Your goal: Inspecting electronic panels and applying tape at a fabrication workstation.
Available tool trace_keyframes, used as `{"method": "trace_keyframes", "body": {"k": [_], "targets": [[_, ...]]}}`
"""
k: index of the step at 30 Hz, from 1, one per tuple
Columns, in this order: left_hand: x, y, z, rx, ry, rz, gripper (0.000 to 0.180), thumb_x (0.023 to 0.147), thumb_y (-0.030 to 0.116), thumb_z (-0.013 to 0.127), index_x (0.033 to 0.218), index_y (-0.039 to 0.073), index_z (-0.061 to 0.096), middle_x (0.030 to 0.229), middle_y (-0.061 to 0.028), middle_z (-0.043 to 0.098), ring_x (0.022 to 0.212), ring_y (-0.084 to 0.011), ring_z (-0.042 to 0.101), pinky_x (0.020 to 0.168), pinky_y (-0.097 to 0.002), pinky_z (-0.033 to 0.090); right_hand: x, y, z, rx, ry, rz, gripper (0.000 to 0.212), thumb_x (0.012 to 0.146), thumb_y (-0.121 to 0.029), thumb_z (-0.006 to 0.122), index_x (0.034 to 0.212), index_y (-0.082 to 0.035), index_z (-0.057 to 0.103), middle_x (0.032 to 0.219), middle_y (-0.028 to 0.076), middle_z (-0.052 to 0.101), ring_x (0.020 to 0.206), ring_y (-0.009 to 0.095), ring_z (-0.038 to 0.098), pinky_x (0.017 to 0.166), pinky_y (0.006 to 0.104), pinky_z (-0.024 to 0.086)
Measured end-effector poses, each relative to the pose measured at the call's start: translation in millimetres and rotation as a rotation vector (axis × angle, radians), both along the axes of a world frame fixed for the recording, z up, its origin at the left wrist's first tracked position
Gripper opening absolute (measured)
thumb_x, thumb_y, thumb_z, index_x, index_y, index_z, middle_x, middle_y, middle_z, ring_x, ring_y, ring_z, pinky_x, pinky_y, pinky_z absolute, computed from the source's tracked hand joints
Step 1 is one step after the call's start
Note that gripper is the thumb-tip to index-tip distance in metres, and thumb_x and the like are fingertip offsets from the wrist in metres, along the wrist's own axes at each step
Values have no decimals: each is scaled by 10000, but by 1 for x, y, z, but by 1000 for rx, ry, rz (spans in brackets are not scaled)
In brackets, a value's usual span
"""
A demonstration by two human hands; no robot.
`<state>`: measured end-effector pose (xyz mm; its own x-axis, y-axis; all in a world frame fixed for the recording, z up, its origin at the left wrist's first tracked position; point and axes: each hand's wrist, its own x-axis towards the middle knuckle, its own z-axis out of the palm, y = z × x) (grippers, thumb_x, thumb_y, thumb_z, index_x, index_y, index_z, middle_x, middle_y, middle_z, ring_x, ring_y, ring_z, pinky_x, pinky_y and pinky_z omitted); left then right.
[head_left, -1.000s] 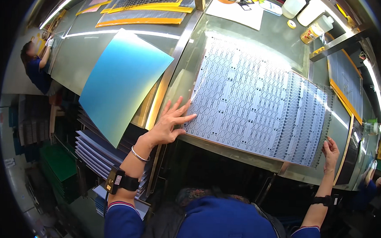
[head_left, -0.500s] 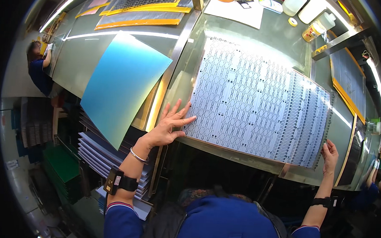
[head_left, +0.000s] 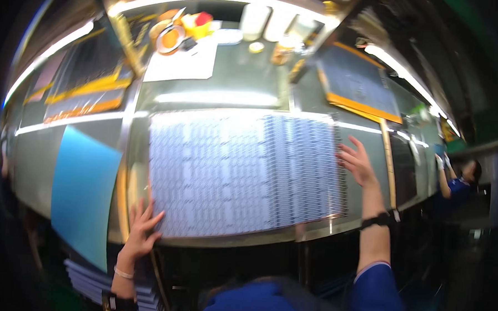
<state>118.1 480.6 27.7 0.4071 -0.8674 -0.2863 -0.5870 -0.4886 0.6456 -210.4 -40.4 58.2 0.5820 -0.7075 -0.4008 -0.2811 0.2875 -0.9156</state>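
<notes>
A large white sheet printed with dense dark patterns (head_left: 220, 171) lies on the glass-like table in front of me, smeared by motion. My left hand (head_left: 142, 228) rests at its lower left corner with the fingers spread. Beside the sheet's right edge is my right hand (head_left: 358, 163), its fingers apart and holding nothing; whether the fingertips touch the edge I cannot tell. A plain blue sheet (head_left: 83, 187) lies to the left of my left hand, partly past the table's front edge.
Orange-edged panels lie at the back left (head_left: 91, 87) and back right (head_left: 358, 82). White paper (head_left: 181, 63), a tape roll (head_left: 256, 47) and bottles (head_left: 255, 22) stand at the back. Stacked sheets (head_left: 104, 285) sit below at left. Another person (head_left: 459, 181) works at far right.
The view has swung to the right, so the table looks straighter. My right hand has moved up along the sheet's right edge from its lower corner and opened. My left hand stays at the lower left corner.
</notes>
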Motion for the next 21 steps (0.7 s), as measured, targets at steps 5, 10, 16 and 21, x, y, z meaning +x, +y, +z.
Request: {"method": "trace_keyframes", "body": {"k": [5, 10, 16, 21], "targets": [[-8, -12, 3, -3, -15, -26, 658, 640, 46, 723, 1278, 136, 593, 1537, -147, 256, 1447, -375, 106, 1153, -522, 13, 49, -46, -12, -617, 739, 238, 531, 922, -286, 567, 1423, -301, 393, 1158, 180, 546, 1011, 288, 604, 888, 404, 480], [-9, -15, 3, 8, -20, -5, 666, 630, 23, 715, 1274, 141, 596, 1540, -140, 251, 1445, -386, 106, 1155, -520, 7, 60, -59, -29, -890, 991, 283, 416, 971, -352, 433, 1381, -416, 424, 1008, 187, 554, 972, 368, 596, 888, 460, 468], [-10, -14, 2, 23, -26, 15, 666, 623, 0, 699, 1268, 135, 599, 1533, -150, 263, 1442, -394, 112, 1155, -523, 0, 63, -60, -35, -865, 1002, 311, 413, 982, -339, 417, 1383, -439, 410, 984, 172, 550, 964, 336, 586, 893, 431, 464], [-12, -14, 4, 28, -18, 34, 658, 620, 7, 699, 1260, 132, 606, 1522, -169, 278, 1442, -391, 115, 1155, -520, -8, 63, -58, -36, -889, 975, 285, 410, 975, -325, 431, 1369, -441, 432, 969, 170, 552, 930, 335, 595, 880, 431, 469]]}}
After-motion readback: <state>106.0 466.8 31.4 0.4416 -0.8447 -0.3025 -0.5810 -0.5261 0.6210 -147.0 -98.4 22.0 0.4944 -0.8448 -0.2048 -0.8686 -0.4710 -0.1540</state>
